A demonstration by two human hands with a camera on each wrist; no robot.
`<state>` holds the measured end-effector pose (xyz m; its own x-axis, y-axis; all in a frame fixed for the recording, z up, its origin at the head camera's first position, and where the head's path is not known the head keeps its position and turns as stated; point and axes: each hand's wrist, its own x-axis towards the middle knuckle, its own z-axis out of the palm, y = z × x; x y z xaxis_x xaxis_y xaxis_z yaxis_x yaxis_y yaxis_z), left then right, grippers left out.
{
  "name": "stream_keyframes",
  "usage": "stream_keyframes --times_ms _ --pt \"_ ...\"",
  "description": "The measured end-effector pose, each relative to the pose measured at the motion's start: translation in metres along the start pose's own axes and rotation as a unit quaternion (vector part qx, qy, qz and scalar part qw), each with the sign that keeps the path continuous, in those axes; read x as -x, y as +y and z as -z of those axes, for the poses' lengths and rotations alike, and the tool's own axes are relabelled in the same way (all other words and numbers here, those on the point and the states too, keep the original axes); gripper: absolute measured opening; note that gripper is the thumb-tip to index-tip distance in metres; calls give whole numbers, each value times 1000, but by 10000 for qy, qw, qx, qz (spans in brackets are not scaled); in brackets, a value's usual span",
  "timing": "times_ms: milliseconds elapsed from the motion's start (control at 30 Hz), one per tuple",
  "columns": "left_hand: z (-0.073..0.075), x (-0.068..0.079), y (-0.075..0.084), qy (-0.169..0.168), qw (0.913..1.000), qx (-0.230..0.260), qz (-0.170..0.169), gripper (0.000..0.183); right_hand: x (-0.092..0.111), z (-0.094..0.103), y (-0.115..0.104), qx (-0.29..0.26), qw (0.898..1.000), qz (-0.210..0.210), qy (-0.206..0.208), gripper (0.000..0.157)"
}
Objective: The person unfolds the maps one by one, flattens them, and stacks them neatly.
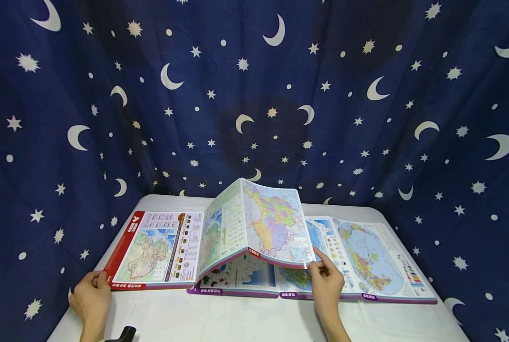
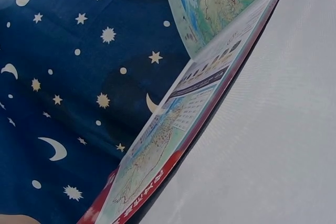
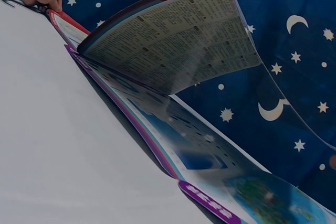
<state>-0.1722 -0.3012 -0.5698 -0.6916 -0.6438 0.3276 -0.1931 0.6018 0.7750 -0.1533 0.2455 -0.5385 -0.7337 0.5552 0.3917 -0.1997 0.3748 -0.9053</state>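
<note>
- My hands hold the red-edged folding map (image 1: 222,237) at its two ends, its long axis running left to right between them.
- My left hand (image 1: 91,297) pinches the near left corner, where the left panel lies low, close to the left edge of the bench (image 1: 211,318).
- My right hand (image 1: 328,282) pinches the near right corner of the raised right-hand panel, clear above the purple-edged map (image 1: 376,259).
- Between my hands the panels rise to a peaked fold, beside the curtain (image 1: 237,156) on the far side.
- The purple-edged map spreads beneath and to the right, ending near the bench's right edge.
- White surface shows along the near side of both maps.
</note>
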Motion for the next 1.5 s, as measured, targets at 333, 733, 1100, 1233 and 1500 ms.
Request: stream_keyframes --times_ms 333,733,1100,1233,1500 --pt "-1 0 0 17 10000 87 -20 25 -5 15 8 227 9996 -55 134 43" --pt "-1 3 3 -168 9997 180 -27 27 -9 22 9 -404 9957 -764 -333 33" --pt "-1 2 3 -196 9997 124 -51 27 -10 22 7 -789 9931 -812 -310 30" --pt "-1 3 3 -86 9998 177 -96 25 -12 28 9 -258 9982 -520 -134 31" --pt "3 0 4 -189 9983 481 255 28 -20 45 16 385 9988 -237 161 33"
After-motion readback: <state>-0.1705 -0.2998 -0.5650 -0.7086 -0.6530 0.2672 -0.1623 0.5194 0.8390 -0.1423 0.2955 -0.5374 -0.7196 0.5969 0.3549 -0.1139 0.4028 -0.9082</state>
